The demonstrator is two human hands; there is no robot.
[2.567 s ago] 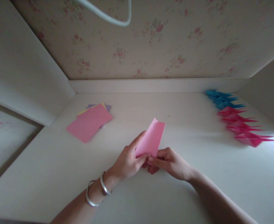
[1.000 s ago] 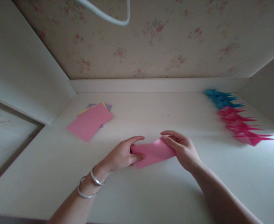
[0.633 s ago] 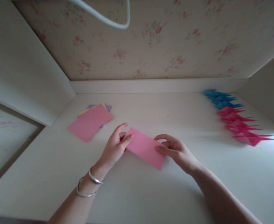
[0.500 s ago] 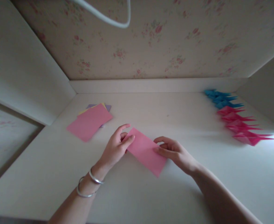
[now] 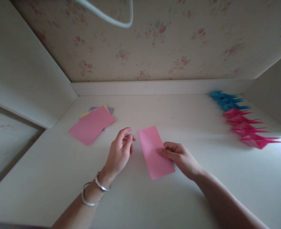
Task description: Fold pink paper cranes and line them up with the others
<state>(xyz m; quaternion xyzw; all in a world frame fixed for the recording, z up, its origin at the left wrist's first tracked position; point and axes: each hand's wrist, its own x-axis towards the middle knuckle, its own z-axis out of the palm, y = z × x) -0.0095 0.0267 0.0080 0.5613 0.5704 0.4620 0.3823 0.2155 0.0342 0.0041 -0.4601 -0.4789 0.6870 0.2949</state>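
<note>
A pink rectangular sheet of paper (image 5: 151, 149) is held above the white table, its long sides running nearly away from me. My right hand (image 5: 177, 156) pinches its right edge, thumb on top and the other fingers behind. Just left of the paper, my left hand (image 5: 122, 148) holds nothing; its fingers are curled loosely and apart, not touching the sheet. Two silver bangles (image 5: 99, 184) circle the left wrist.
At the left lies a pile of paper with pink sheets (image 5: 91, 125) on top and yellow and purple edges showing. A row of folded paper cranes, blue (image 5: 228, 100) and pink (image 5: 248, 128), stands at the right. A white cable (image 5: 114, 21) hangs by the flowered wall.
My left hand has let go of the pink paper. The sheet has turned clockwise in my right hand, so its far end now points more away from me.
</note>
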